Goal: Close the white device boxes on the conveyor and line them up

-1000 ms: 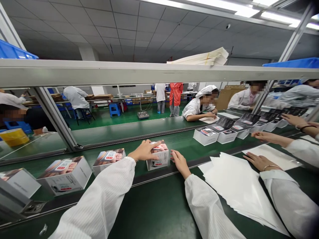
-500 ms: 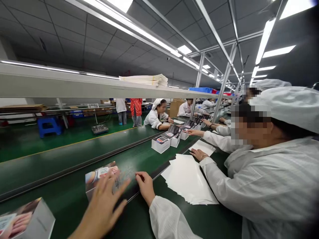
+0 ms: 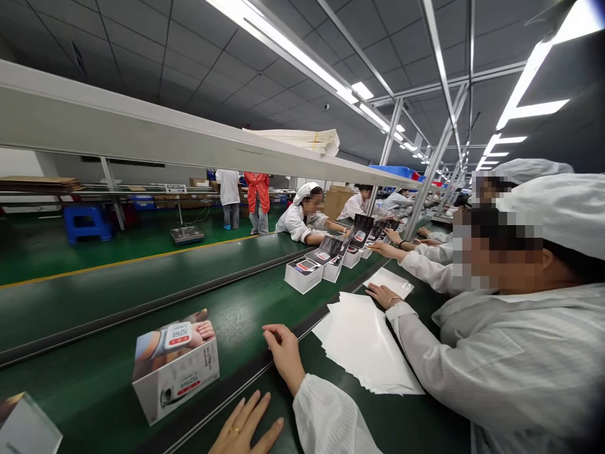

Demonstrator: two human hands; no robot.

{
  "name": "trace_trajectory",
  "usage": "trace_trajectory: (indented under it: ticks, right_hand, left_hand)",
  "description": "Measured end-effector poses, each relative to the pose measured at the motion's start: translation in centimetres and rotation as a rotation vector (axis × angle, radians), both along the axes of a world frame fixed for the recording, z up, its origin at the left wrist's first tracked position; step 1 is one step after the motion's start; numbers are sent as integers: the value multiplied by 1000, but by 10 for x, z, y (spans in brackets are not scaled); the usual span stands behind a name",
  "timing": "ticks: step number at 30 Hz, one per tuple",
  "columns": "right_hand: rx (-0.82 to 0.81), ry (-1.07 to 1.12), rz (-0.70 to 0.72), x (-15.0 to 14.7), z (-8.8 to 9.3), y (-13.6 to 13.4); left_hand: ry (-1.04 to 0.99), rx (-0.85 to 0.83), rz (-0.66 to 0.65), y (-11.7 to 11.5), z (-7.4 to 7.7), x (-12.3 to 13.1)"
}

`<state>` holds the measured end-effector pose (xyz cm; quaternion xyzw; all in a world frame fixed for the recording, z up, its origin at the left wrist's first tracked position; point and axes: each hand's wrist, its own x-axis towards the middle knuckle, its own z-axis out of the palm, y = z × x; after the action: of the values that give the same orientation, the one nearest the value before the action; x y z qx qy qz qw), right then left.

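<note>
My left hand (image 3: 246, 425) is low in the head view, fingers spread and holding nothing, over the near edge of the belt. My right hand (image 3: 285, 356) is curled at the belt's dark edge strip, thumb and forefinger together; whether anything small is between them I cannot make out. To the left of both hands, apart from them, a closed printed carton (image 3: 177, 366) sits on the green belt (image 3: 246, 328). Its faces picture a wrist monitor with a digital display. Part of a second carton (image 3: 28, 429) shows at the lower left corner.
White sheets (image 3: 366, 343) lie fanned to the right of my right hand. A co-worker's hand (image 3: 382, 295) rests by another sheet. Several open cartons (image 3: 303, 277) stand farther along the belt, with other people's hands around them. A long shelf (image 3: 142, 135) runs above the belt.
My left hand has drawn back from the printed carton, down and to the right. That carton now appears farther left and turned. My right hand stays curled near the belt edge.
</note>
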<state>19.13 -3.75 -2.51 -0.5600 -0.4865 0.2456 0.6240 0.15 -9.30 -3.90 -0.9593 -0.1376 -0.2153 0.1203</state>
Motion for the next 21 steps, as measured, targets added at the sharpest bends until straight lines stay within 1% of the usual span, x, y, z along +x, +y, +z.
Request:
trace_trajectory:
  ticks: [6, 12, 15, 18, 21]
  right_hand:
    - [0, -1, 23, 0, 4, -2]
    - [2, -44, 25, 3, 3, -3]
    - [2, -45, 36, 4, 2, -4]
    - [3, -44, 42, 4, 2, -5]
    - [0, -53, 46, 5, 2, -5]
  left_hand:
    - [65, -47, 19, -7, 10, -2]
    - [74, -181, 17, -14, 23, -5]
    - [101, -199, 24, -15, 24, -4]
    - [104, -212, 24, -14, 22, -3]
    - [94, -266, 15, -14, 20, -3]
